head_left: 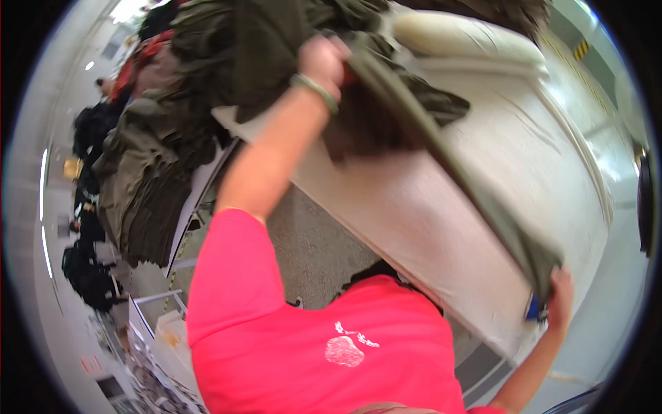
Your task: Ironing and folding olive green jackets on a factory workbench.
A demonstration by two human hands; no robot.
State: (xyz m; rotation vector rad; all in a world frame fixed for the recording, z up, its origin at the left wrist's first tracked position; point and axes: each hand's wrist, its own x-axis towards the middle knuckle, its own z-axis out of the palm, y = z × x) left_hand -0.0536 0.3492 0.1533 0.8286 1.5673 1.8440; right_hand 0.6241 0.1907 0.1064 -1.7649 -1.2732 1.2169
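Note:
A long strip of dark olive-green cloth (pixel 448 159), perhaps a garment, stretches taut between my two hands over the white padded table. At the far end my left hand (pixel 323 63), a pale band on its wrist, is closed on the cloth; motion blurs its fingers. Toward the near right, my right hand (pixel 561 298) grips the cloth's other end. Beside its fingers shows a small blue piece (pixel 534 308), too small to name. Below my left hand hangs a dark brown part (pixel 372 131), blurred; I cannot tell whether it belongs to the same piece.
Olive garments (pixel 241 48) lie heaped at the far left, and a folded stack (pixel 148 214) hangs over a table edge. A cream padded roll (pixel 469 36) lies at the back of the white padded table (pixel 552 179). Other people (pixel 89 269) are at the far left.

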